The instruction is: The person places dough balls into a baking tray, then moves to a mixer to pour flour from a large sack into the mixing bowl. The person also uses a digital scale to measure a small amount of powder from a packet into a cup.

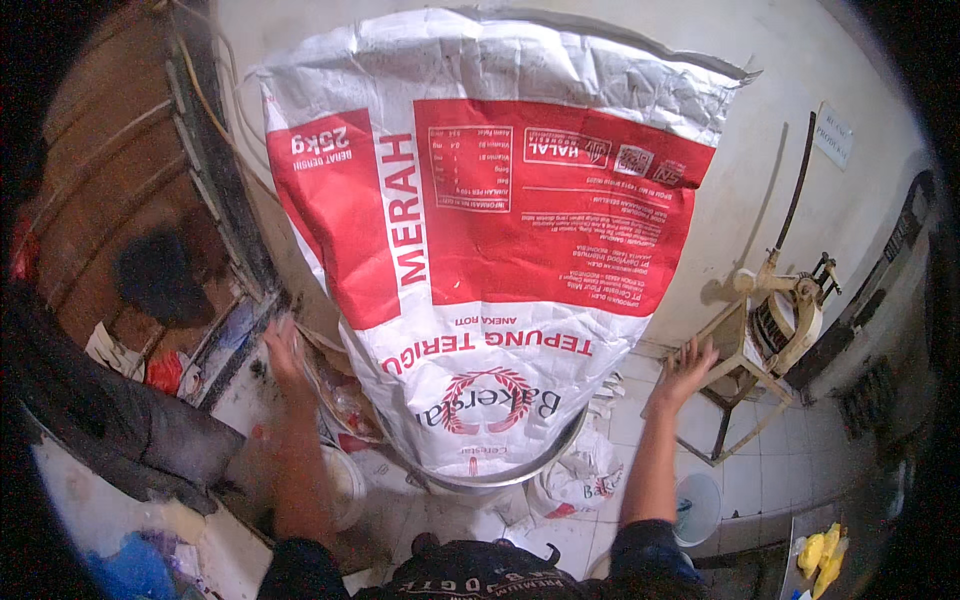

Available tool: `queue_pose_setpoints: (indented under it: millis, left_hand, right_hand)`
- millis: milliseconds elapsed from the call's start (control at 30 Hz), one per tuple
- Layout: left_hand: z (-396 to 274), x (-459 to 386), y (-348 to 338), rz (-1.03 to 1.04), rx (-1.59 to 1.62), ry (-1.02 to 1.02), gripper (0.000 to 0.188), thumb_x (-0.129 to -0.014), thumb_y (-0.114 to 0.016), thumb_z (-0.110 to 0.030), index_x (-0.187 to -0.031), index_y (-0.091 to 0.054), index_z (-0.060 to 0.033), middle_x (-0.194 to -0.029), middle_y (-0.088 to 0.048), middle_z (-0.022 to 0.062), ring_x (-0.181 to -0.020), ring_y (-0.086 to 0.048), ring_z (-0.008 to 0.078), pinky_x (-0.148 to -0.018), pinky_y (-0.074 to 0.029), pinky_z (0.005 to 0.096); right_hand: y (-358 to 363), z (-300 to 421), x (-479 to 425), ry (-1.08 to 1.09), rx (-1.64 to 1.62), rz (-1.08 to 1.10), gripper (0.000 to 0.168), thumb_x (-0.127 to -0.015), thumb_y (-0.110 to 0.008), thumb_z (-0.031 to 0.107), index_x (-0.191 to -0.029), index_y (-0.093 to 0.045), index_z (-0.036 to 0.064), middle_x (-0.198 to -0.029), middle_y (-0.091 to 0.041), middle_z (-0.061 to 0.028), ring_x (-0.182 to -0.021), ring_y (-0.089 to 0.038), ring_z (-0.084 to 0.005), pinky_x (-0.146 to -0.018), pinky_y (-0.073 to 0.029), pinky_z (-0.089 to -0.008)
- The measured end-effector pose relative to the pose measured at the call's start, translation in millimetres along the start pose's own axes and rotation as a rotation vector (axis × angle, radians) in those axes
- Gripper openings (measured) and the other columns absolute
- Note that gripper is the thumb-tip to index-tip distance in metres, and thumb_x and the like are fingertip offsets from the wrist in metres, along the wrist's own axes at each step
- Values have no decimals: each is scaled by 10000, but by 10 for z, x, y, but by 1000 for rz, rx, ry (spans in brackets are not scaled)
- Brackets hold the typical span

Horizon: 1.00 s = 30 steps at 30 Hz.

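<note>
A large white and red flour sack (555, 247) stands upright in front of me, its printing upside down from here. Its lower end sits inside a round metal basin (517, 480), whose near rim curves around it. My left hand (285, 349) is raised on the left of the sack, slightly blurred, with fingers apart and nothing in it. On the other side my right hand (686, 371) is held up, fingers spread and empty. Both hands appear apart from the sack. What lies in the basin beneath the sack is hidden.
Another flour sack (577, 480) lies crumpled on the tiled floor. A hand-cranked machine on a metal frame (739, 349) stands at right, near a pale bucket (697, 506). Yellow packets (821, 555) lie at lower right. A dark wooden partition (142, 150) rises at left.
</note>
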<state>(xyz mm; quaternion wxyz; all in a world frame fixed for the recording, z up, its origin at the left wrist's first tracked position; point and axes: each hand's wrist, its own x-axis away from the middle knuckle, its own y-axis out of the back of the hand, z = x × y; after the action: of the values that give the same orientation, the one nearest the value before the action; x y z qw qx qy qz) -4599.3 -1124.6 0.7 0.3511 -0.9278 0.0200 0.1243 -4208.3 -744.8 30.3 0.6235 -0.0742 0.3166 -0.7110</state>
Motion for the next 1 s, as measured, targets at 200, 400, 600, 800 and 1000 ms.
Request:
queue_pose_setpoints:
  millis: [200, 400, 600, 800, 1000]
  left_hand:
    - [480, 765, -279, 261, -954, 46, 240, -797, -567, -154, -900, -617, 57, -794, -645, 154, -764, -614, 264, -672, -465, 382]
    - [403, 809, -296, 176, -1031, 71, 321, -785, -581, -160, -1006, -567, 71, -892, -635, 214, -882, -604, 301, -779, -451, 380]
    - [55, 712, -517, 434, -1028, -47, 340, -834, -606, -266, -964, -586, 47, -774, -627, 183, -734, -593, 217, -735, -443, 376]
    - [-427, -590, -274, 462, -363, 243, 615, -882, -508, -464, -1297, -405, -23, -1290, -471, 87, -1130, -471, 220, -910, -378, 320]
    - [-555, -68, -1817, 255, -1179, -298, 288, -862, -513, -242, -920, -590, 28, -827, -630, 190, -749, -616, 297, -661, -469, 414]
  right_hand:
    - [-318, -176, 805, -344, 86, 446, 438, -908, -465, 271, -1242, -440, -11, -1156, -544, -147, -1099, -471, -228, -956, -346, -342]
    - [-47, -318, 355, -74, 609, 489, 273, -924, -472, 238, -992, -546, -16, -905, -589, -55, -839, -502, -128, -743, -417, -279]
    - [-265, -89, 406, -18, 785, 527, 243, -894, -518, 242, -897, -562, 3, -812, -564, -46, -750, -468, -128, -675, -400, -290]
    - [-696, 592, -294, -108, 237, 479, 461, -885, -515, 327, -1227, -417, 35, -1202, -501, -129, -1040, -499, -221, -883, -381, -317]
    - [-1385, 244, -316, 285, 226, 468, 505, -901, -486, 332, -1285, -387, 20, -1285, -448, -160, -1097, -470, -264, -921, -366, -354]
